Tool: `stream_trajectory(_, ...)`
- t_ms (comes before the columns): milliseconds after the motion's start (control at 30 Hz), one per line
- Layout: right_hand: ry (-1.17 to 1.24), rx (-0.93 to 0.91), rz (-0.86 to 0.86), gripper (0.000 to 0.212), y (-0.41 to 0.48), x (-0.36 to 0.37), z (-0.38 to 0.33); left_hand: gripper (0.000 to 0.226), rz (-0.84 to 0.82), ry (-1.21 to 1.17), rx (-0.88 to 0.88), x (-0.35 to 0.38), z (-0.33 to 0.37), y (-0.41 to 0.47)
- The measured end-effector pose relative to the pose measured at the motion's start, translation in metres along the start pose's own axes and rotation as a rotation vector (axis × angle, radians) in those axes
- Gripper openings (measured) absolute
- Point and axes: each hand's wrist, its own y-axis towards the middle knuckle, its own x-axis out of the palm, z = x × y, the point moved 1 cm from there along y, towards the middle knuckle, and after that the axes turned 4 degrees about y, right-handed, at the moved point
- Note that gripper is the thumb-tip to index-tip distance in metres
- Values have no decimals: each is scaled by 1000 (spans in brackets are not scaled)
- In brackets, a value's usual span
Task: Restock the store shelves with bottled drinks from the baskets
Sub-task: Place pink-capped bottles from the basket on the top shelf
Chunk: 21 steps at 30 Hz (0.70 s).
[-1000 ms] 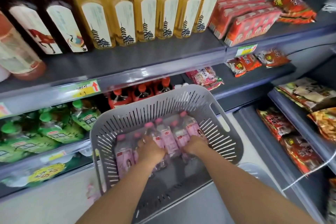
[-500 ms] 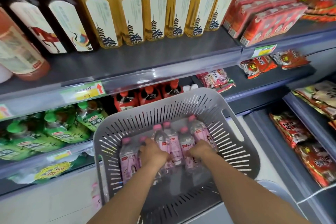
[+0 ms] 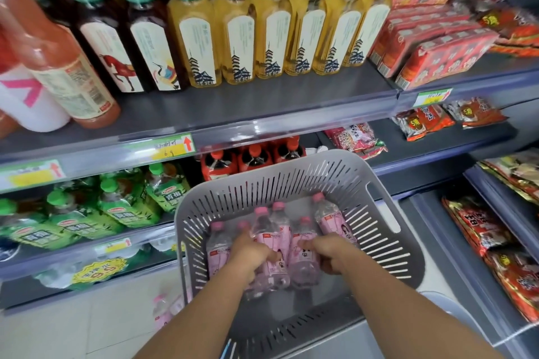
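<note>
Pink bottles (image 3: pixel 335 221) lie in the gray basket (image 3: pixel 294 165); left hand (image 3: pixel 250 253) and right hand (image 3: pixel 329 253) each grip some (fingers curled tight).

The grey slotted plastic basket (image 3: pixel 344 172) at lower centre has smooth, matt walls. The clear plastic bottles with pink caps and pink film labels (image 3: pixel 271 239) lying in it are glossy and catch the light. On the upper shelf, the tall clear plastic bottles of yellow tea (image 3: pixel 242 46) shine, though their cream labels look matt and papery. The dark grey shelf board (image 3: pixel 233 105) beneath them is matt, and is edged by a glossy transparent plastic price strip (image 3: pixel 291 125). At right, the red snack packets (image 3: pixel 478 230) are crinkled, shiny foil. The pale floor tiles (image 3: pixel 87 323) at lower left look smooth with a faint sheen.
</note>
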Motion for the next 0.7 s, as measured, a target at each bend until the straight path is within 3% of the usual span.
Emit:
stream_trajectory(267, 75, -196, -113, 38, -56, -6, -21, 91, -123, -119, 50, -18, 7, -48)
stream_trajectory(400, 138, -363, -106, 49, -95, -3, -25, 50, -175, -133, 154, -44, 27, -88)
stream_trajectory(533, 207, -496, -104, 51, -142, 13, -33, 59, -192, -167, 298, -77, 48, -126)
stream_trajectory(700, 312, -644, -130, 54, -208, 50, -50, 88, -162, -192, 482, -134, 70, -174)
